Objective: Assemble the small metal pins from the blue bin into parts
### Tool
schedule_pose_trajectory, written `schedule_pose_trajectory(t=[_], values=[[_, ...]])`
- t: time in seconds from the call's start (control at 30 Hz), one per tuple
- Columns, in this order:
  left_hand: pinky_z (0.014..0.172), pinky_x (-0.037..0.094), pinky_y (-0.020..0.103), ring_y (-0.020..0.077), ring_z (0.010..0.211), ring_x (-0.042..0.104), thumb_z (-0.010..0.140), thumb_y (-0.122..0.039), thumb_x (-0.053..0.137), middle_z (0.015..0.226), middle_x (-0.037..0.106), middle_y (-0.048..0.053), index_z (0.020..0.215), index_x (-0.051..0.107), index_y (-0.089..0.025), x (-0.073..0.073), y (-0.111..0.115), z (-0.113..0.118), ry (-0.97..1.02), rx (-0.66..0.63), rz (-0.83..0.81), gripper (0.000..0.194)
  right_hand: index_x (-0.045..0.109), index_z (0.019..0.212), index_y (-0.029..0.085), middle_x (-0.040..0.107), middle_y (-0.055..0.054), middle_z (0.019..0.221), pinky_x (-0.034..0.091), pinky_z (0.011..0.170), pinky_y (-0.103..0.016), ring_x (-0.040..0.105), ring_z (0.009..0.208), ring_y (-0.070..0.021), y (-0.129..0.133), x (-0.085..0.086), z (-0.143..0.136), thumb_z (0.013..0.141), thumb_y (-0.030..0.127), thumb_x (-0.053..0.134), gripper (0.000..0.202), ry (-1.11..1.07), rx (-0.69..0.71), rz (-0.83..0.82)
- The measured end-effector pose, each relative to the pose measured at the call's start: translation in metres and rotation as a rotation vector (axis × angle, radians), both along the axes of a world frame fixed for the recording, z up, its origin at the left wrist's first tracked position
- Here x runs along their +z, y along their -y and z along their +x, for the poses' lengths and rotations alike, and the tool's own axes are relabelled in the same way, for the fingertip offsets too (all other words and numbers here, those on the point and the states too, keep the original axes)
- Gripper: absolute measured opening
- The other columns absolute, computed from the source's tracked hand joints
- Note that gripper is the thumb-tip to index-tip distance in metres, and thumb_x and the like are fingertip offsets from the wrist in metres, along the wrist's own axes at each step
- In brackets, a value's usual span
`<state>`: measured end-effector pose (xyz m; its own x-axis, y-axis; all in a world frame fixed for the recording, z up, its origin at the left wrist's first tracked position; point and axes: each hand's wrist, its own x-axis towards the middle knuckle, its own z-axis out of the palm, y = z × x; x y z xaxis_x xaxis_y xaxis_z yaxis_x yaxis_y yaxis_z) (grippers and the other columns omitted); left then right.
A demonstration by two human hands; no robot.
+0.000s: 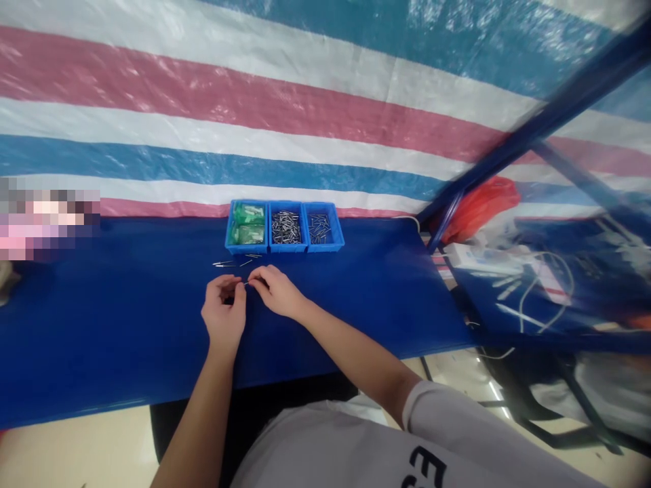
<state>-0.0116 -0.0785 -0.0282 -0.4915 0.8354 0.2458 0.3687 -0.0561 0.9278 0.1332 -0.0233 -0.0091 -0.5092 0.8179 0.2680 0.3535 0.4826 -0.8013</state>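
My left hand (224,313) and my right hand (277,293) meet over the blue table, fingertips almost touching. Between them runs a small thin metal pin (247,283), pinched from both sides and mostly hidden by the fingers. Just beyond the hands, several loose metal pins (222,263) lie on the table. Behind these stand three joined blue bins. In the left bin (228,237) are green-tinted plastic packets (250,225). Many metal pins (286,228) fill the middle bin, while the right bin (333,240) holds a thinner layer of similar pins (318,228).
A striped plastic sheet (305,108) hangs behind the table (127,325). At right rises a blue metal frame (508,146), with a red plastic bag (483,207) and a white power strip (478,257) beyond it. A blurred-out person (41,220) is at far left.
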Motion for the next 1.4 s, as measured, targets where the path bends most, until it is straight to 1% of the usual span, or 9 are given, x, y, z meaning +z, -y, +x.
schedule_pose_trajectory(t=[0.2,0.33,0.47,0.63,0.83,0.9,1.03,1.23,1.4], values=[[0.084,0.059,0.032,0.0155,0.086,0.074,0.089,-0.037,0.068,0.104,0.075,0.007,0.114,0.062,-0.02,0.001,0.001,0.001,0.02,-0.062,-0.015,0.031,0.065,0.101,0.019,0.068,-0.004,0.091,0.047,0.084,-0.03,0.059,0.088,-0.0169,0.0,-0.001,0.0,0.102,0.025,0.055,0.012,-0.036,-0.036,-0.069],[0.08,0.059,0.03,0.0151,0.086,0.073,0.087,-0.037,0.07,0.107,0.075,0.007,0.117,0.062,-0.021,0.003,0.0,0.002,-0.017,-0.07,-0.041,0.035,0.065,0.103,0.02,0.069,-0.004,0.093,0.048,0.083,-0.029,0.062,0.088,-0.0161,-0.001,-0.004,0.001,0.102,0.027,0.055,0.012,-0.063,-0.045,-0.102],[0.078,0.058,0.029,0.0144,0.083,0.073,0.088,-0.036,0.068,0.102,0.075,0.006,0.115,0.063,-0.021,0.003,0.0,0.003,-0.037,-0.064,-0.042,0.031,0.066,0.104,0.019,0.072,-0.004,0.096,0.049,0.083,-0.029,0.065,0.09,-0.0158,-0.002,-0.006,0.0,0.102,0.028,0.054,0.014,-0.1,-0.033,-0.132],[0.078,0.058,0.029,0.0135,0.075,0.072,0.09,-0.038,0.066,0.091,0.072,0.002,0.111,0.064,-0.02,0.003,0.001,0.001,-0.029,-0.059,-0.057,0.027,0.069,0.108,0.02,0.073,-0.004,0.094,0.05,0.085,-0.03,0.064,0.09,-0.0164,-0.003,-0.01,0.001,0.098,0.028,0.061,0.015,-0.071,-0.015,-0.064],[0.075,0.056,0.028,0.0128,0.073,0.07,0.093,-0.04,0.062,0.084,0.069,0.0,0.112,0.064,-0.02,0.004,0.002,0.0,-0.064,-0.079,-0.064,0.027,0.073,0.103,0.019,0.074,-0.005,0.096,0.05,0.087,-0.031,0.064,0.09,-0.0164,-0.004,-0.01,0.002,0.098,0.025,0.062,0.014,-0.068,0.002,-0.011],[0.076,0.056,0.028,0.0136,0.079,0.07,0.093,-0.04,0.063,0.09,0.071,0.002,0.111,0.065,-0.02,0.005,0.002,0.0,-0.086,-0.056,-0.065,0.027,0.073,0.102,0.019,0.075,-0.005,0.096,0.05,0.086,-0.031,0.064,0.09,-0.0166,-0.004,-0.01,0.002,0.098,0.027,0.062,0.014,-0.068,0.0,-0.018],[0.072,0.055,0.027,0.0152,0.088,0.069,0.09,-0.04,0.066,0.114,0.072,0.008,0.113,0.067,-0.021,0.006,0.003,0.0,-0.095,-0.053,-0.053,0.029,0.072,0.101,0.019,0.075,-0.005,0.096,0.049,0.084,-0.029,0.064,0.088,-0.0159,-0.004,-0.008,0.002,0.1,0.03,0.059,0.017,-0.079,-0.025,-0.06],[0.079,0.056,0.029,0.0154,0.092,0.069,0.091,-0.036,0.065,0.107,0.072,0.006,0.105,0.07,-0.021,0.006,0.003,0.0,-0.087,-0.07,-0.011,0.021,0.072,0.098,0.018,0.073,-0.004,0.091,0.048,0.083,-0.029,0.064,0.085,-0.0151,-0.003,-0.005,0.003,0.101,0.031,0.057,0.02,-0.079,-0.04,-0.068],[0.077,0.056,0.027,0.0151,0.093,0.07,0.089,-0.033,0.068,0.105,0.072,0.006,0.105,0.069,-0.02,0.006,0.002,0.002,-0.025,-0.057,0.027,0.02,0.073,0.096,0.018,0.073,-0.005,0.091,0.049,0.084,-0.028,0.065,0.087,-0.0153,-0.003,-0.004,0.003,0.102,0.03,0.057,0.021,-0.057,-0.022,-0.051]])
